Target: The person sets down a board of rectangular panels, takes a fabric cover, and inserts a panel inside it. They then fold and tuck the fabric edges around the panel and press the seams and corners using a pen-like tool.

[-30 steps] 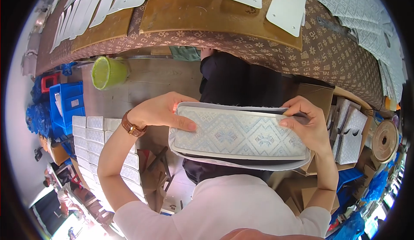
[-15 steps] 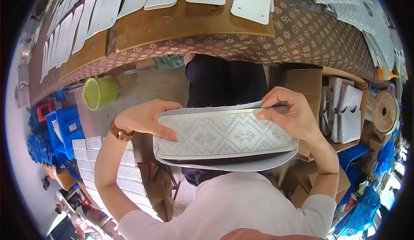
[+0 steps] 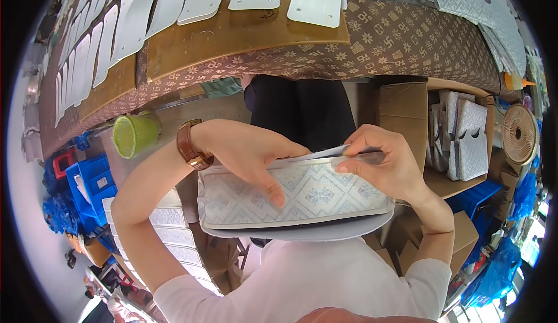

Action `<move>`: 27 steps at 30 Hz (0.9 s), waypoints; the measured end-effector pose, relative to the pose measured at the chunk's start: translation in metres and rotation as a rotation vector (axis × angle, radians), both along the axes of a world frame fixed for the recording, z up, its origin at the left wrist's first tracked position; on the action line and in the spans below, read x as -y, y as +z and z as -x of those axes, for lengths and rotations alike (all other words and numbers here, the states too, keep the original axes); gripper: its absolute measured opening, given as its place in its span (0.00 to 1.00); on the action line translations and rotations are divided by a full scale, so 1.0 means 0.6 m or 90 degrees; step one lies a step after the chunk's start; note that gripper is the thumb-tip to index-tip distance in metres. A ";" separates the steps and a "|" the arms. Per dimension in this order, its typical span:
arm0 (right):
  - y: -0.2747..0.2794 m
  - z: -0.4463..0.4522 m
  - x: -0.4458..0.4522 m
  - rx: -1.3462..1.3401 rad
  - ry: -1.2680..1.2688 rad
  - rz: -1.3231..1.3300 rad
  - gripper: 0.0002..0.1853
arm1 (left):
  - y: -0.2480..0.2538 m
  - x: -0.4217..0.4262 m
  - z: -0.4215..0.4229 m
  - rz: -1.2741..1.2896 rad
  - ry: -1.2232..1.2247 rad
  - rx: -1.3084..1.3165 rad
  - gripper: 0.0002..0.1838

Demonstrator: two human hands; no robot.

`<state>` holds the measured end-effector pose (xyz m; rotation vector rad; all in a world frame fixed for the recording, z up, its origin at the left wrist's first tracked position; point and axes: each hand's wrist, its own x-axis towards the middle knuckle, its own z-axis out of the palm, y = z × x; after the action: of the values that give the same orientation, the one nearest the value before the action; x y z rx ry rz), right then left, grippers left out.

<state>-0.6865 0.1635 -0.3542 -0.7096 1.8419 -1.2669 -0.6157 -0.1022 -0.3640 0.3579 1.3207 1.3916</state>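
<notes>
Since the patterned panel is held crosswise before the torso, both hands reach its top edge | left hand: holding panel, thumb on face, likely bracing | right hand: pinching top edge, likely keeping grey layer against it

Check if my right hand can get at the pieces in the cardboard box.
Probably yes, once it lets go: your right hand pinches the patterned panel, but the cardboard box stands open around the pieces.
</notes>
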 end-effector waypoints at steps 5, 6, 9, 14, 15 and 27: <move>0.004 -0.003 -0.006 -0.003 -0.017 0.005 0.09 | 0.006 -0.022 0.002 -0.014 0.055 0.040 0.41; 0.004 -0.004 -0.007 -0.004 -0.013 0.001 0.10 | 0.005 -0.026 0.000 -0.017 0.067 0.045 0.41; 0.006 -0.007 -0.013 -0.005 -0.007 -0.008 0.10 | 0.008 -0.037 -0.011 -0.015 0.079 0.055 0.41; 0.017 -0.023 -0.031 -0.002 -0.002 0.011 0.11 | 0.018 -0.050 -0.028 -0.012 0.057 0.068 0.44; 0.017 -0.027 -0.034 0.003 -0.007 0.022 0.11 | 0.019 -0.051 -0.031 -0.013 0.051 0.071 0.45; 0.000 -0.008 -0.036 0.032 -0.054 -0.003 0.09 | -0.059 0.046 -0.144 -0.306 0.368 0.215 0.64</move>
<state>-0.6817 0.1853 -0.3545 -0.5976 1.8500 -1.3229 -0.5295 -0.1295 -0.3992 0.0385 0.8234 2.1574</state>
